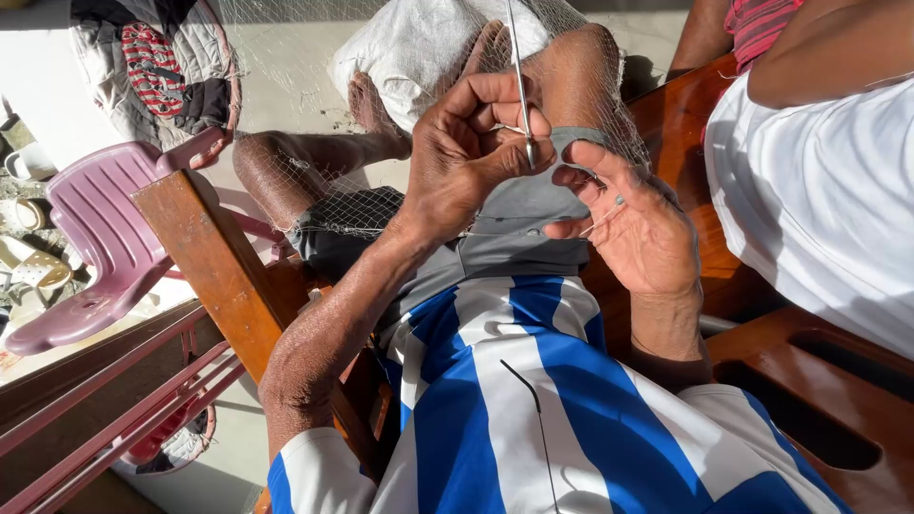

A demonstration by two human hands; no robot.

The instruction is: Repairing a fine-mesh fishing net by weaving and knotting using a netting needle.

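Head view: needle [520, 81] pinched between both hands [476, 152].

Strong sunlight falls across a pale concrete floor [286, 86] at the far side. A pink plastic chair [95, 228] stands at the left (tipped in this view), near a wooden armrest [205, 257]. A brown wooden bench [809, 381] fills the right. A basket of clothes [157, 62] sits far left.

Seated on a wooden bench [211, 259], the person pinches a thin metal netting needle [520, 76] in the left hand [466, 152] while the right hand [636, 228] fingers fine mesh net [333, 186] draped over the knees, a pink plastic chair [95, 238] beside the bench's left edge.
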